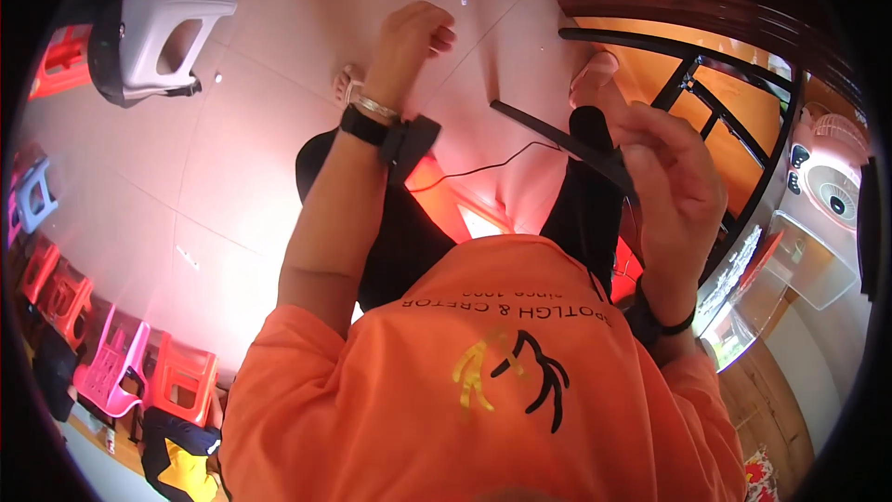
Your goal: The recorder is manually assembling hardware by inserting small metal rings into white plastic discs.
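Observation:
My left hand (413, 37) is raised over the floor ahead, with its fingers curled in. Whatever lies inside those fingers, if anything, is hidden. A black strap with a dark boxy device (409, 141) and a bracelet sit on that wrist. On the right, my right hand (676, 177) grips a flat black bar (557, 139) between thumb and fingers. The bar slants up and leftward over my lap, its free end above the floor. A thin black cable (497, 165) runs across between my knees, near the bar.
A black metal frame (711, 98) with an orange panel stands at right, beside dark wooden furniture (688, 5). Beyond it are a fan (832, 186) and a clear plastic box (808, 260). A grey stool (172, 33) and several red and pink stools (181, 381) line the left.

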`<state>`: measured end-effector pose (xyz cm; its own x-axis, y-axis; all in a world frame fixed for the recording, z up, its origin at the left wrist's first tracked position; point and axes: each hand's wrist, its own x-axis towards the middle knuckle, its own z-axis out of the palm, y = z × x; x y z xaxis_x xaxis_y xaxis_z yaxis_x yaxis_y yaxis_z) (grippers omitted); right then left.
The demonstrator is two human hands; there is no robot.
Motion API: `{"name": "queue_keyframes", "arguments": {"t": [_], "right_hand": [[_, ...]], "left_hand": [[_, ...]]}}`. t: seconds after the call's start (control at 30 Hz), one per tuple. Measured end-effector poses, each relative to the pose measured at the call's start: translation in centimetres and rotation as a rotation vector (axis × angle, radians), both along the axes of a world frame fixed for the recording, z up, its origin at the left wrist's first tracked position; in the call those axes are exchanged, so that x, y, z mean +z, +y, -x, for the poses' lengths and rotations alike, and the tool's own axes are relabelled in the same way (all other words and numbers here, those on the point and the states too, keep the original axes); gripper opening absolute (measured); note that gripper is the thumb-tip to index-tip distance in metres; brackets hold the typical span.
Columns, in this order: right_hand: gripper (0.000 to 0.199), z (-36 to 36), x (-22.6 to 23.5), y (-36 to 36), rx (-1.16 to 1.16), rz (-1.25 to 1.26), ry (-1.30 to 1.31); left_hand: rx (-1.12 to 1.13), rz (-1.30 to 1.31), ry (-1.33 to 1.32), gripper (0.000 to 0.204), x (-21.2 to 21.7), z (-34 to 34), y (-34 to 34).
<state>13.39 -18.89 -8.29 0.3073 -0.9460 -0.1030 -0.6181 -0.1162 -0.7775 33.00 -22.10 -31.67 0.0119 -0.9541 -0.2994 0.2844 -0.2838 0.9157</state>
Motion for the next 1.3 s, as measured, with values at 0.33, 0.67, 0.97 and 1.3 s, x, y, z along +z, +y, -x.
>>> {"name": "queue_keyframes", "arguments": {"t": [0.33, 0.67, 0.97, 1.3], "right_hand": [[0.017, 2.9, 0.1, 1.5, 0.075, 0.297, 0.036], [0.018, -3.0, -13.1, -1.0, 0.021, 0.167, -0.063], [0.026, -10.4, -27.4, -7.6, 0.421, 0.336, 0.126], [0.016, -5.7, -45.9, -22.9, 0.135, 0.408, 0.572]], "left_hand": [[-0.059, -0.109, -0.151, 0.031, -12.5, -6.5, -4.2], [-0.215, -0.345, -0.053, 0.036, -13.8, -4.4, -3.6], [-0.276, 0.483, -1.007, 0.038, -19.8, -11.9, -3.5], [0.535, -0.059, 0.094, 0.028, -2.9, -5.7, -3.0]]}}
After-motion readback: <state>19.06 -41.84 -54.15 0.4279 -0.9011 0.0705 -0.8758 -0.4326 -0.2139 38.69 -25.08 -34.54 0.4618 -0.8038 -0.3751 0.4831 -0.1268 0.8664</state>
